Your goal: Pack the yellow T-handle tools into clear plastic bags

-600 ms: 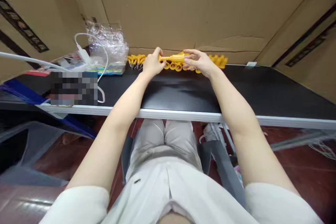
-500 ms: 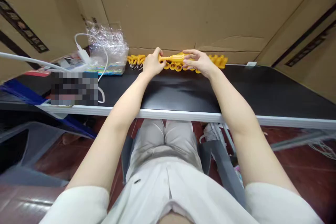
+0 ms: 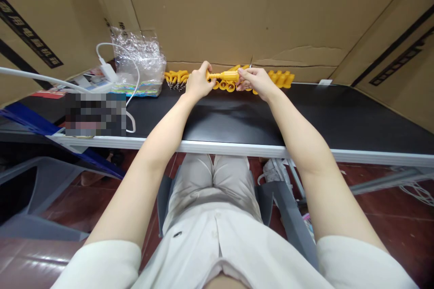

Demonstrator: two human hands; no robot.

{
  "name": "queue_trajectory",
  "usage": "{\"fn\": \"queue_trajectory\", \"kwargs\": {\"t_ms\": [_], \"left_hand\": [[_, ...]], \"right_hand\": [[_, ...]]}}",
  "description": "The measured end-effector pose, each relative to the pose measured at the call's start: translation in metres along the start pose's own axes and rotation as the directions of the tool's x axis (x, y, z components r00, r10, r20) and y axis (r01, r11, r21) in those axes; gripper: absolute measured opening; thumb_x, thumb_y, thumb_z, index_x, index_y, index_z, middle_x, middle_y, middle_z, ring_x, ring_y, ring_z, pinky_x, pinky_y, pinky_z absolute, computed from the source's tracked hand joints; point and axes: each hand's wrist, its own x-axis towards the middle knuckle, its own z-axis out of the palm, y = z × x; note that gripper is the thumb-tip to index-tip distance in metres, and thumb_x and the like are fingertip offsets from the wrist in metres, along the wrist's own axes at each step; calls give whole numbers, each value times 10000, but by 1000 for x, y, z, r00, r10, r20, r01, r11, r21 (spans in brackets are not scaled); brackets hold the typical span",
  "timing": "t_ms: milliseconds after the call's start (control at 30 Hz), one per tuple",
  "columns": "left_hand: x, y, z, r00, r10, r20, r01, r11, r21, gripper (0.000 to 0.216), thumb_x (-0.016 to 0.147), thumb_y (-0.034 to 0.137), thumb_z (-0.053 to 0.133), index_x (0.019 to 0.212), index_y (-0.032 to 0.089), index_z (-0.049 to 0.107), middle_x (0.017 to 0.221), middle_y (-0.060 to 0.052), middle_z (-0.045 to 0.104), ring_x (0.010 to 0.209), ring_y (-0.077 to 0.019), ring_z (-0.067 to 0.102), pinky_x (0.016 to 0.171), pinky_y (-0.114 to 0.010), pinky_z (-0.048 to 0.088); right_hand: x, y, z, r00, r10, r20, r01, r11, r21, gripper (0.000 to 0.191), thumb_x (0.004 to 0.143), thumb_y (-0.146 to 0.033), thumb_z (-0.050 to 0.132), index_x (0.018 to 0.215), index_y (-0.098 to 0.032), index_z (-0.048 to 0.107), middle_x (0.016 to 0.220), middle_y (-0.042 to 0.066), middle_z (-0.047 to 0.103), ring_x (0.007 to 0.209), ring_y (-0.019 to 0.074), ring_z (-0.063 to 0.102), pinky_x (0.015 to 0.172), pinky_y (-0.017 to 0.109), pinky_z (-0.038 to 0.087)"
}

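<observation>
My left hand (image 3: 198, 82) pinches the narrow, ridged left end of a yellow plastic corkscrew (image 3: 226, 76), held level above the black tabletop. Around its thicker right end the fingers of my right hand (image 3: 256, 82) are closed, covering the tip. Just below it lies a row of yellow tubes (image 3: 223, 86) with round openings facing me. Left of my left hand are several yellow handles with metal spirals (image 3: 176, 77). More yellow ribbed pieces (image 3: 282, 79) lie in a row to the right of my right hand.
Cardboard (image 3: 217, 13) walls the back and sides of the black tabletop (image 3: 233, 122). Clear plastic bags (image 3: 139, 63) stand on the left beside a white cable with a plug (image 3: 108, 72). A blurred-out item (image 3: 96, 115) lies near the front left edge.
My right hand's fingers, spread along the corkscrew's right part before, have drawn together and closed at its right end. My left hand has hardly moved.
</observation>
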Motion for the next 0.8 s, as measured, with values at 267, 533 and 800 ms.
{"fn": "queue_trajectory", "kwargs": {"t_ms": [267, 533, 800], "left_hand": [[0, 1, 0, 1000, -9, 8, 9, 1000, -15, 327, 882, 256, 695, 1206, 299, 669, 1053, -89, 806, 1078, -359, 759, 993, -456, 553], [-3, 7, -4, 999, -19, 27, 19, 1000, 13, 316, 893, 258, 678, 1207, 282, 668, 1087, -116, 809, 1118, -382, 754, 1010, -477, 548], [-2, 4, -2, 999, -13, 32, 13, 1000, 1, 334, 877, 251, 685, 1209, 287, 665, 1062, -104, 804, 1096, -364, 759, 999, -460, 553]], "right_hand": [[-4, -6, 3, 998, 68, -17, -67, 997, 33, 492, 939, -648, 826, 825, -190, 688, 751, 47, 741, 631, 135, 734, 627, 233, 587], [0, -4, 3, 991, 134, -28, -132, 990, 54, 493, 960, -656, 806, 837, -198, 672, 714, 57, 745, 611, 164, 733, 612, 259, 605], [0, -3, 3, 987, 154, -38, -152, 987, 55, 477, 984, -650, 779, 916, -185, 698, 734, 68, 747, 646, 192, 745, 704, 320, 657]]}}
